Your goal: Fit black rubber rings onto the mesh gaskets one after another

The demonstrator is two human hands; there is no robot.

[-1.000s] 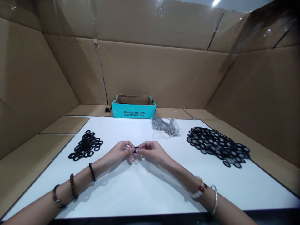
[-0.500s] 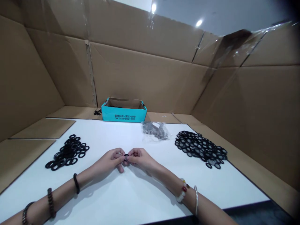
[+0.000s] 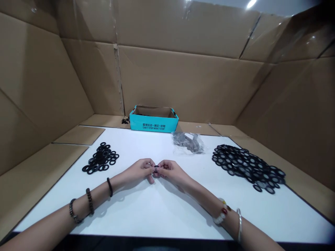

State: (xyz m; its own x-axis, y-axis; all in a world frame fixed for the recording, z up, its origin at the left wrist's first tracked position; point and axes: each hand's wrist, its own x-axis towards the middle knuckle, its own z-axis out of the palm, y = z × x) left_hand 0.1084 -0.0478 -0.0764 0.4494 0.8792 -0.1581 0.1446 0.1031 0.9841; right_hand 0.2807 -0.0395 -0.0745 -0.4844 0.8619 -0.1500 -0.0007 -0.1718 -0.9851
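Both hands meet over the middle of the white table (image 3: 136, 209), with a small black ring (image 3: 156, 167) pinched between them. My left hand (image 3: 143, 169) grips the ring's left side between thumb and fingers. On the other side, my right hand (image 3: 171, 170) pinches the same ring, its thumb across the front. Fingers cover most of the ring, so whether anything sits inside it cannot be made out. A pile of black rings (image 3: 101, 158) lies to the left. To the right spreads a larger heap of black rings with grey centres (image 3: 243, 164).
A turquoise open-topped box (image 3: 154, 123) stands at the back, with a few black rings (image 3: 125, 121) beside its left end. In front of it lies a clear plastic bag of grey pieces (image 3: 188, 143). Tall cardboard walls (image 3: 178, 80) enclose the back and sides.
The camera view has swung left and tilted down, so everything appears farther right. Both hands keep hold of the ring, with little visible change in grip.
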